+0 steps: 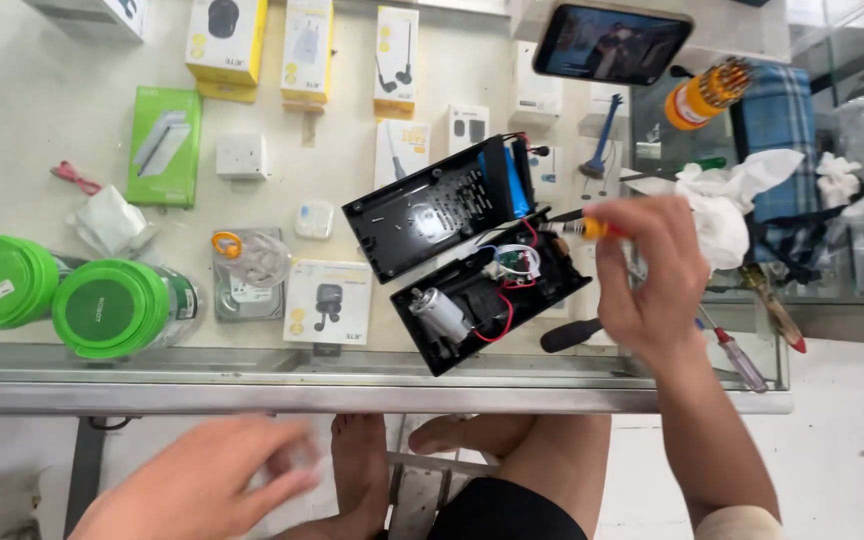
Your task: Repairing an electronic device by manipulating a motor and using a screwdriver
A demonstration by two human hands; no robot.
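An opened black plastic device lies on the glass counter (372,365): its lid half (432,215) is tilted back with a blue cell along one edge, and its base half (487,300) shows a small motor, a round circuit board and red wires. My right hand (647,280) holds an orange-handled screwdriver (577,227), its tip pointing left at the base half's upper edge. My left hand (207,485) is blurred below the counter's front edge, fingers apart and holding nothing I can make out.
Two green-lidded jars (52,300) stand at the left. Small boxed accessories (327,300) lie under the glass. A phone (612,42), a bit holder (707,92), a white rag (727,200) and loose screwdrivers (742,350) lie to the right.
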